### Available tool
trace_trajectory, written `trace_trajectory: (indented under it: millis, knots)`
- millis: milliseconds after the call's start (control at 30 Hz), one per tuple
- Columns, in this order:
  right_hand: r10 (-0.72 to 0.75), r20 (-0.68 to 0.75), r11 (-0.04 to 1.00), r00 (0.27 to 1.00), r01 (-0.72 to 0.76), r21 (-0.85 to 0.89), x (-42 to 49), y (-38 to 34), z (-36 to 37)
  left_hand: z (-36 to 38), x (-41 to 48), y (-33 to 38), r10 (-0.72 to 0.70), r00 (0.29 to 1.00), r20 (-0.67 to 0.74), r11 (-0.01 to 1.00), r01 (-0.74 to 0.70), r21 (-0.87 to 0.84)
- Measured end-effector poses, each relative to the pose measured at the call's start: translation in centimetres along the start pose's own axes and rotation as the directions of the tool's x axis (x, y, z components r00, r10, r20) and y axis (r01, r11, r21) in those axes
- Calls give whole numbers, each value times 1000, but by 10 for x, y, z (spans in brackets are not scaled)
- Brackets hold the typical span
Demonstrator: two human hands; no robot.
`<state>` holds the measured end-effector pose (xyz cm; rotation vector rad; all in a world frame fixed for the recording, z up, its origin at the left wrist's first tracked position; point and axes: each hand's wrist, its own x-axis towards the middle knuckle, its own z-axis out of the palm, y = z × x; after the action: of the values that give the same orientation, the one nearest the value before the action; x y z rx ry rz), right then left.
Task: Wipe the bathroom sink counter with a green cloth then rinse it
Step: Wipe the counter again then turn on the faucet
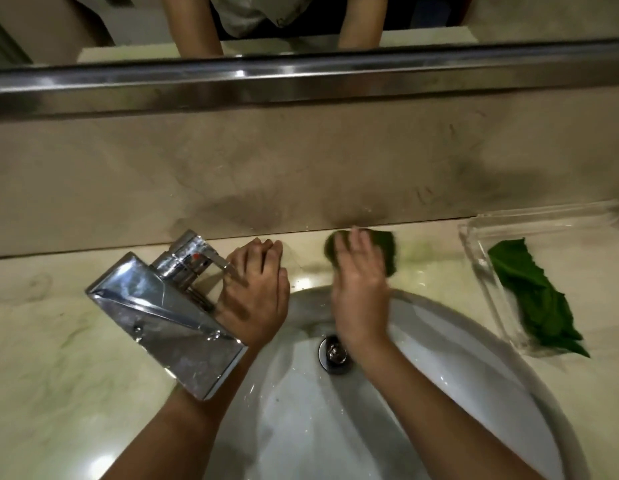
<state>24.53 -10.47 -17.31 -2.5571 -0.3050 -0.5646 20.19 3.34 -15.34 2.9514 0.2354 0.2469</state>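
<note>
**Wiping Behind the Sink**

The shiny stone counter (pixel 76 341) wraps the round white sink (pixel 457 358). At 12 o'clock of the bowl, the right hand (pixel 361 289) presses flat and open on the green cloth (pixel 387 249). It looks soft, light and wet. The left hand (pixel 256 299) rests open beside the metal tap (pixel 155 306).
</note>
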Motion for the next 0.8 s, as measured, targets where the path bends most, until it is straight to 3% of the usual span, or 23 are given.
trace_trajectory:
  millis: [100,167,300,433,500,567,667,800]
  knots:
    - [-206,92,976,974,198,89,-9,-24,2,1,-1,-1,4,1000,29,1000,-4,-2]
    - [-241,156,966,958,221,136,-4,5,-14,1,-1,-2,-4,999,32,1000,4,-18]
    - [30,64,999,997,-32,32,6,80,-57,-1,1,0,-17,999,42,999,18,-36]
    - [230,-53,973,972,-232,-22,8,64,-44,-3,2,3,-36,999,21,999,37,-40]
    - [162,-18,987,987,-162,1,5,34,-26,-2,2,4,-32,999,4,999,32,-40]
    - [-5,58,1000,998,3,20,-6,5,-13,-2,1,2,-35,999,10,999,35,-37]
    - [-174,141,984,975,164,75,-10,1,-14,-2,1,3,-45,999,16,999,45,-3]
    - [-193,215,977,957,167,133,-4,39,-38,-3,2,5,-90,993,72,994,86,63]
